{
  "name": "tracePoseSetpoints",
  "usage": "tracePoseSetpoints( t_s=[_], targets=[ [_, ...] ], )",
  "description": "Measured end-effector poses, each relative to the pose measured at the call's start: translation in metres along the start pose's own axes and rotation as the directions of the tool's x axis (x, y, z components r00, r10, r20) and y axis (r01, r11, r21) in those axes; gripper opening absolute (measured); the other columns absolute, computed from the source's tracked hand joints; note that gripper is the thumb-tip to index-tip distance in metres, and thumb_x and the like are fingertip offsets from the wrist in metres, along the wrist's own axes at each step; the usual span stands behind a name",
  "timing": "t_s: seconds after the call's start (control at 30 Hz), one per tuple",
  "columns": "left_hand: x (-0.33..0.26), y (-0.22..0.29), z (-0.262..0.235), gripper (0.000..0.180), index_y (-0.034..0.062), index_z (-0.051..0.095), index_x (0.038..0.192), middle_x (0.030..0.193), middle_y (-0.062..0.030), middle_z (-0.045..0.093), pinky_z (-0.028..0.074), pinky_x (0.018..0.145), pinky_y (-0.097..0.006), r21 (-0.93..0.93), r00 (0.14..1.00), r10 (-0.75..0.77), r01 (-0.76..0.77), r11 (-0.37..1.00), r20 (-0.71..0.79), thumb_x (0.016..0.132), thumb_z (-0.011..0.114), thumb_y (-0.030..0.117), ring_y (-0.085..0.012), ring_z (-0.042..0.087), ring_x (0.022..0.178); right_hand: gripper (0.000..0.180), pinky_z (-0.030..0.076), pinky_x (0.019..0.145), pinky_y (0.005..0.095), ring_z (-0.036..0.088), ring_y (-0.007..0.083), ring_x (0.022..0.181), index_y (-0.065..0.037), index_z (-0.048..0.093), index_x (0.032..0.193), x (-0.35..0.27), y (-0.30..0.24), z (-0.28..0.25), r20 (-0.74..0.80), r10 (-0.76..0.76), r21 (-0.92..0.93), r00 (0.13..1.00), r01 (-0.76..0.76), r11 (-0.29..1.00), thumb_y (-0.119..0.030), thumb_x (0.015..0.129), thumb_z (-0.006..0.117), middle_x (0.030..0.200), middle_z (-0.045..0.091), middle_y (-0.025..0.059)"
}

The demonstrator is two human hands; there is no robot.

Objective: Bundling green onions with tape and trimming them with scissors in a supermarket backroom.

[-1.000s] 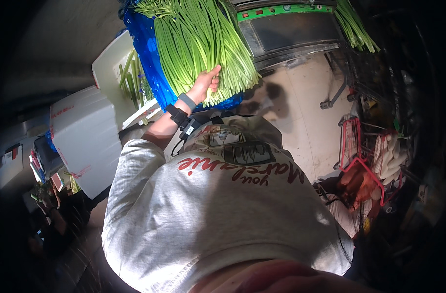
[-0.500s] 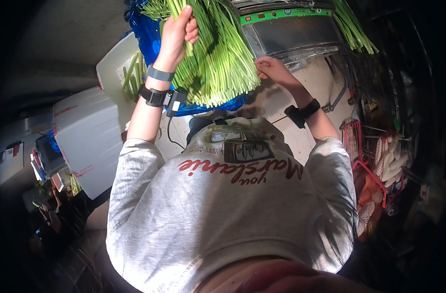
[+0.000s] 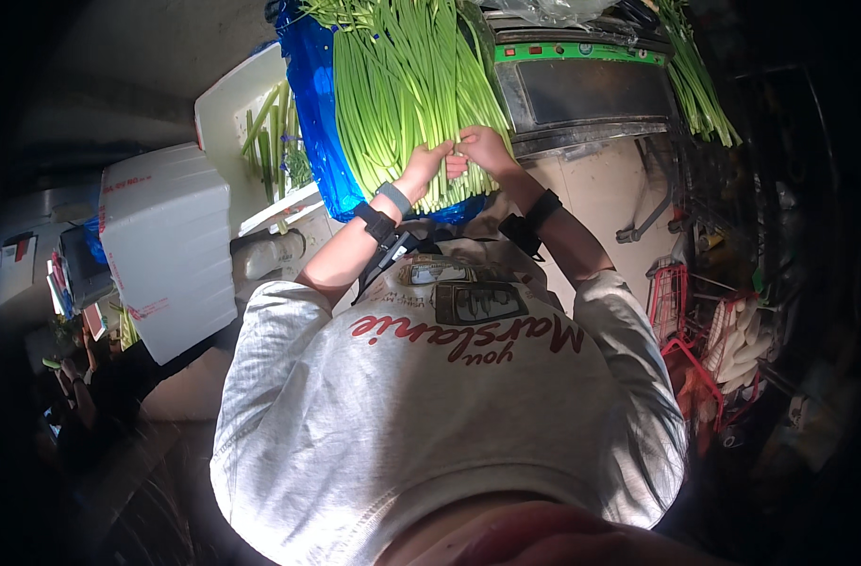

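Observation:
A thick pile of long green vegetable stems (image 3: 378, 104), paler at the near cut ends, lies on blue plastic sheeting (image 3: 309, 118) in front of me. Over its near end, my left hand (image 3: 428, 168) is closed round a small bunch of the stems (image 3: 446, 108). Right beside it my right hand (image 3: 485, 151) has its fingers bent in against the same bunch, thumb side toward the left hand. What the right fingers pinch is too small to make out. Both wrists wear dark straps with devices on them.
To the left stand a white foam box (image 3: 246, 104) with green stalks inside and another white foam box (image 3: 166, 250). A dark scale-like machine with a green strip (image 3: 581, 90) is at the far right. Beyond it hang more green stems (image 3: 699, 90); a red wire basket (image 3: 671, 302) stands lower right.
My left hand has come down and right from the far end of the pile, still gripping stems. My right hand has moved left, from the pile's right edge to beside the left hand.

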State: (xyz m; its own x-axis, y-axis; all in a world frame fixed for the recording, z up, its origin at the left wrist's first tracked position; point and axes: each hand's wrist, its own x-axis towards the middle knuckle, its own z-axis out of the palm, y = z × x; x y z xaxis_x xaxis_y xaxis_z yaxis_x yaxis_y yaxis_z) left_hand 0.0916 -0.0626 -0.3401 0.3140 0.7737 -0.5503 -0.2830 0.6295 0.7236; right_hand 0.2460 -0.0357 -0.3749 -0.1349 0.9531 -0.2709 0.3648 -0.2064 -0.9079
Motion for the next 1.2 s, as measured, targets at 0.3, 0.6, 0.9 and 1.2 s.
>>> tracePoseSetpoints(
  t_s=[0.3,0.6,0.9,1.2],
  targets=[
    [0.024,-0.026,-0.006,0.029,0.0016,0.053,0.105,0.098,-0.0091,0.061,0.047,0.08,-0.033,-0.119,0.996,0.058,-0.067,0.991,-0.074,0.095,0.044,0.027,-0.0182,0.058,0.089,0.027,0.048,0.065,0.0244,0.061,0.0132,0.072,0.001,0.057,0.1,-0.04,-0.05,0.003,-0.056,-0.066,0.061,0.996,0.07,0.996,-0.015,0.08,0.066,0.077,0.063,0.0085],
    [0.018,-0.008,0.015,0.042,0.0052,0.048,0.106,0.106,-0.0104,0.056,0.045,0.09,-0.038,-0.606,0.988,-0.089,0.147,0.782,0.124,0.092,0.04,0.045,-0.0233,0.056,0.099,0.018,0.046,0.064,0.0244,0.057,0.0112,0.068,0.0,0.06,0.087,-0.042,-0.036,-0.004,-0.106,-0.297,0.125,0.949,0.309,0.943,-0.014,0.079,0.067,0.078,0.062,0.0066],
    [-0.016,0.026,0.06,0.022,0.0059,0.049,0.096,0.086,-0.0064,0.054,0.049,0.073,-0.032,-0.62,0.987,-0.081,0.149,0.771,0.136,0.093,0.048,0.027,-0.0194,0.056,0.084,0.022,0.029,0.096,0.0441,0.054,0.0242,0.1,-0.01,0.062,0.093,-0.073,-0.078,-0.009,-0.117,-0.864,-0.535,0.489,0.702,0.469,-0.026,0.078,0.056,0.101,0.059,0.0064],
    [0.011,-0.005,0.048,0.022,0.0022,0.051,0.096,0.082,-0.0075,0.056,0.048,0.062,-0.028,-0.088,0.971,0.237,-0.235,0.968,0.014,0.094,0.042,0.022,-0.0163,0.056,0.078,0.066,0.049,0.072,0.0363,0.052,0.0246,0.104,-0.002,0.03,0.132,-0.033,-0.063,-0.001,-0.381,-0.556,-0.336,0.738,0.45,0.827,-0.036,0.083,0.058,0.12,0.048,0.0189]
  ],
)
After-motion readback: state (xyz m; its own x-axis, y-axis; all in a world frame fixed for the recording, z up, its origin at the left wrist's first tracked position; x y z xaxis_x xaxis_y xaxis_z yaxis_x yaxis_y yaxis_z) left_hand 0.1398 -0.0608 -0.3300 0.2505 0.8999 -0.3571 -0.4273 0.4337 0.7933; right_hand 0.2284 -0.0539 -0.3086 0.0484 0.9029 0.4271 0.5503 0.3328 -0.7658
